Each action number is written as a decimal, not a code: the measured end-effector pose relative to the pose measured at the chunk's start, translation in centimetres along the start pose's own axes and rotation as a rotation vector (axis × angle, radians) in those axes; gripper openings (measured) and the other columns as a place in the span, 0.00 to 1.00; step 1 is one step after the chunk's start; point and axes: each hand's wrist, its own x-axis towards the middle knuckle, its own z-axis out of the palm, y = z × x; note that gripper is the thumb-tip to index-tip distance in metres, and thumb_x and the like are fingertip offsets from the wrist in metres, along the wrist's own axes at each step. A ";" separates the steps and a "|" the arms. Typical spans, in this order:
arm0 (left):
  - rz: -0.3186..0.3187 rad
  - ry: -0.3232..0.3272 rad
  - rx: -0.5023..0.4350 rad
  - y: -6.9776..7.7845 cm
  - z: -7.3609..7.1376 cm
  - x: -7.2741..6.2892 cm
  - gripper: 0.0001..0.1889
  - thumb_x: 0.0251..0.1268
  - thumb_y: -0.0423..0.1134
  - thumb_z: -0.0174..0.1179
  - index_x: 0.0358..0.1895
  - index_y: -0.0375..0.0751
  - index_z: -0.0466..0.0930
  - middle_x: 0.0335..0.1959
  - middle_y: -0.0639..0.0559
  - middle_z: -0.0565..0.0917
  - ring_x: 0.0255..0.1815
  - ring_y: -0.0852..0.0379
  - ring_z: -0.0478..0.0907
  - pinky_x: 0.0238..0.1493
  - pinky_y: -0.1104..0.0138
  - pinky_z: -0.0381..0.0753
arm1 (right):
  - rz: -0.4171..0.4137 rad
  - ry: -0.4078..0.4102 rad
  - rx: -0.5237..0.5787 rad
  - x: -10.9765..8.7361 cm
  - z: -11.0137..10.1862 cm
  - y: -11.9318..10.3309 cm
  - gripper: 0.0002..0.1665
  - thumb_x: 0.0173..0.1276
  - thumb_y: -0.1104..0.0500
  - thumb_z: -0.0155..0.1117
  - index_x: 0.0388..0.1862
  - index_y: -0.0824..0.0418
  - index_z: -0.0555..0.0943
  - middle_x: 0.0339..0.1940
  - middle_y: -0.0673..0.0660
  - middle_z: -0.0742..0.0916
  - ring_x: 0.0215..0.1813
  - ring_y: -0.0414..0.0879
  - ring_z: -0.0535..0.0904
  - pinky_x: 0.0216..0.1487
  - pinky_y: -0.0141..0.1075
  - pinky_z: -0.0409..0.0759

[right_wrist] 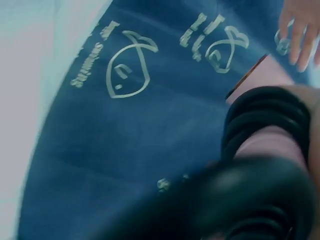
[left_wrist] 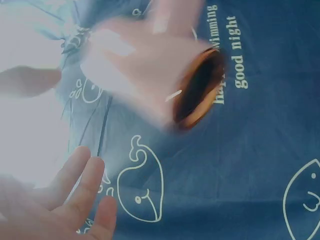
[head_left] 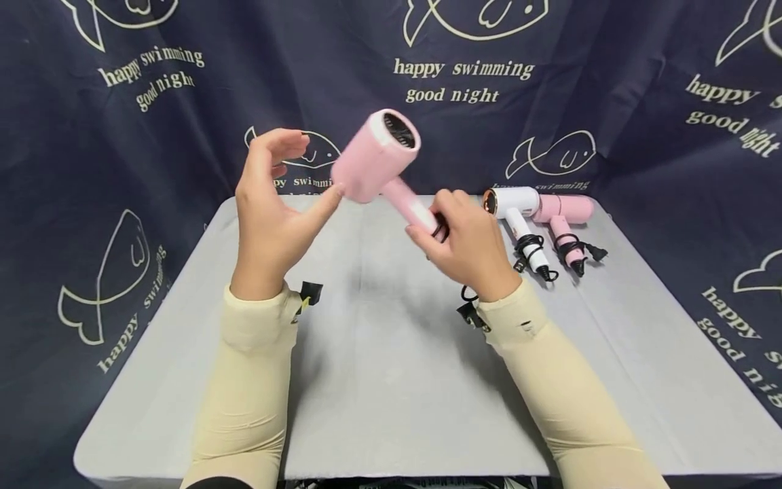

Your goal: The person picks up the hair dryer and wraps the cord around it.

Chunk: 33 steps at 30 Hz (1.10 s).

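A pink hair dryer [head_left: 373, 163] is held up above the table, tilted, its grille end turned up and to the right. My right hand [head_left: 469, 243] grips it by the handle [head_left: 411, 207]. Black cord [right_wrist: 267, 107] is wound around that handle in the right wrist view. My left hand [head_left: 269, 204] is raised beside the barrel, fingers spread from the thumb. Its thumb tip overlaps the barrel in the head view, but in the left wrist view a gap shows between the thumb [left_wrist: 35, 81] and the blurred dryer [left_wrist: 145, 75].
On the right part of the grey table [head_left: 397, 407] lie a white hair dryer [head_left: 516, 202] and another pink hair dryer [head_left: 565, 209], side by side, cords wrapped on their handles. Dark blue printed cloth [head_left: 342, 41] hangs behind and at both sides.
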 end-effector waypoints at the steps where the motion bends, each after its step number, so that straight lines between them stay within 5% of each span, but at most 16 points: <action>1: -0.012 0.008 -0.016 0.0 -0.1 0.0 0.32 0.50 0.36 0.78 0.60 0.35 0.77 0.55 0.49 0.84 0.59 0.58 0.80 0.58 0.65 0.72 | 0.052 -0.016 -0.016 0.0 0.0 0.6 0.23 0.63 0.39 0.70 0.32 0.55 0.75 0.26 0.51 0.74 0.27 0.46 0.71 0.25 0.41 0.68; 8: -0.038 -0.040 -0.052 1.1 0.0 -0.1 0.24 0.56 0.32 0.71 0.57 0.31 0.78 0.54 0.44 0.84 0.59 0.53 0.80 0.59 0.61 0.73 | 0.493 -0.237 -0.059 -0.9 1.1 5.1 0.26 0.64 0.31 0.67 0.33 0.51 0.74 0.25 0.55 0.82 0.29 0.53 0.79 0.28 0.46 0.70; 13: -0.055 -0.060 -0.061 1.9 0.1 -0.3 0.22 0.56 0.30 0.69 0.56 0.31 0.78 0.54 0.43 0.83 0.59 0.53 0.80 0.58 0.65 0.72 | 0.670 -0.362 -0.034 -2.2 2.9 8.3 0.30 0.66 0.28 0.62 0.35 0.53 0.74 0.31 0.60 0.84 0.34 0.58 0.80 0.31 0.46 0.71; 23: -0.051 -0.037 -0.128 1.9 0.4 -0.4 0.22 0.55 0.25 0.64 0.56 0.30 0.78 0.54 0.44 0.84 0.56 0.50 0.82 0.56 0.66 0.74 | 0.813 -0.426 0.086 -5.0 5.6 13.3 0.30 0.68 0.31 0.61 0.32 0.57 0.79 0.35 0.59 0.84 0.39 0.54 0.78 0.36 0.41 0.72; 33: -0.060 -0.096 -0.130 1.7 0.5 -0.3 0.22 0.56 0.24 0.63 0.57 0.30 0.77 0.57 0.45 0.81 0.55 0.49 0.84 0.55 0.63 0.75 | 0.864 -0.436 0.075 -5.2 4.8 14.0 0.30 0.67 0.31 0.61 0.37 0.57 0.87 0.45 0.60 0.88 0.44 0.55 0.79 0.40 0.42 0.73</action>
